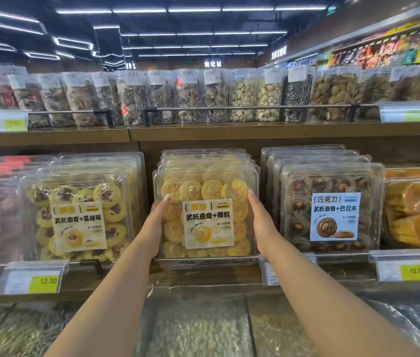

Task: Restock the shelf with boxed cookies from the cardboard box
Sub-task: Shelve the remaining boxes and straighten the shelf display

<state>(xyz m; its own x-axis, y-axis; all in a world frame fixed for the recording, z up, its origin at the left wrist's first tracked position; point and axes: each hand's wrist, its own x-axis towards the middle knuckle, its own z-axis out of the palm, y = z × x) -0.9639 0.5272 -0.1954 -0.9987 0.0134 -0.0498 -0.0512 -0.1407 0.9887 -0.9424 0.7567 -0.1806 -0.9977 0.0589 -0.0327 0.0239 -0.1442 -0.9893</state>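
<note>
Noted, toward the left edge of the lower shelf, a row of cranberry cookie boxes standing on edge, just beside the work. Pressed the left grip flat against the left wall of the cookie box, fingers straight and pointing up, curled round nothing. Squeezed that box between two palms at the front edge of the shelf, foremost in the middle row of like boxes, bottom rim down at the front rail. Could not tell whether seated behind the rail or perched on it. Set the right grip likewise flat and uncurled on the right wall. Noted chocolate cookie boxes just beside, to the right.

Judged the hold slippery: smooth clear plastic, palm pressure only, nothing underneath. Feared a drop toward the bulk bins below on easing off before clearing the rail. Feared also a forward tip off the front edge, given the packed row behind. Feared a cracked lid or crushed cookies from too hard a squeeze.

Looked like a square clear clamshell, upright and facing forward. Showed pale yellow swirl cookies in rows behind a white-and-yellow sticker. Saw no cardboard box anywhere.
</note>
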